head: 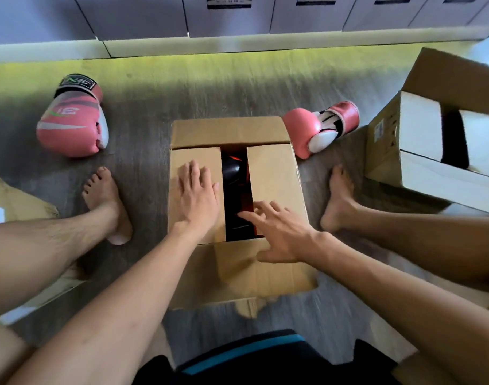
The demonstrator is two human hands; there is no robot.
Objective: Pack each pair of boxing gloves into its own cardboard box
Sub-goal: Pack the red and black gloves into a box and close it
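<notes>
Near flap: the brown cardboard box (276, 173) sits on the floor between the person's bare feet; its nearest flap folds out toward the person and lies open.
Right hand: the right hand (279, 234) lies palm down, fingers spread and gripping nothing, on the near end of the right top flap, fingertips at the edge of the gap.
Left hand: the left hand (199, 195) presses flat on the left top flap, fingers extended together, holding nothing.
Box contents: black and red boxing gloves (235, 187) show through the narrow gap between the two side flaps; how many is hidden.
Far flap: stands up at the box's back edge.
Left of box: a pink boxing glove with a white thumb and a black cuff (71, 118) lies on the grey wood-look floor (143, 107), well apart from the box.
Right of box: a second pink boxing glove with a white palm (318, 129) lies just beside the box's far right corner.
Far right: another open cardboard box with white inner flaps (421, 134) lies tilted.
Back: a row of white cartons (138, 18) along the wall.
</notes>
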